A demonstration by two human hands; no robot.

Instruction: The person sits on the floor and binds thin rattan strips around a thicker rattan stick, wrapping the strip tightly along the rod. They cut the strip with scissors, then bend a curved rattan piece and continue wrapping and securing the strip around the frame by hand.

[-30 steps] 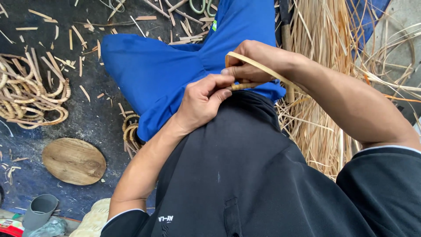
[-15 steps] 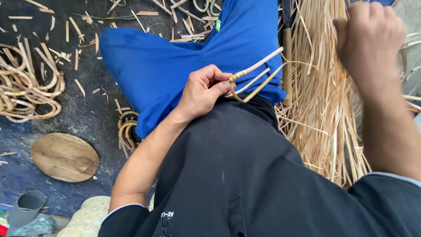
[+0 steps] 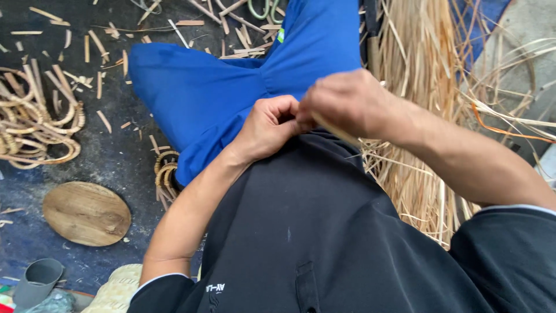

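Note:
My left hand [image 3: 267, 126] and my right hand [image 3: 347, 104] meet in front of my chest, above my blue trouser leg [image 3: 231, 87]. Both are closed on a thin pale cane strip [image 3: 336, 128], of which only a short piece shows under my right hand. The small loop of cane that the strip belongs to is hidden between my fingers. My black shirt [image 3: 307, 232] fills the lower middle of the head view.
A heap of loose pale cane strips [image 3: 417, 116] lies to the right. Coiled cane rings [image 3: 35, 124] sit at the left, a few smaller rings [image 3: 165, 174] by my leg. A round wooden disc [image 3: 87, 213] and a grey cup [image 3: 37, 281] lie lower left. Cut cane bits litter the dark floor.
My right hand, which had pulled the strip far out to the right, has come back to my left hand. The small cane loop seen earlier is now covered by my fingers.

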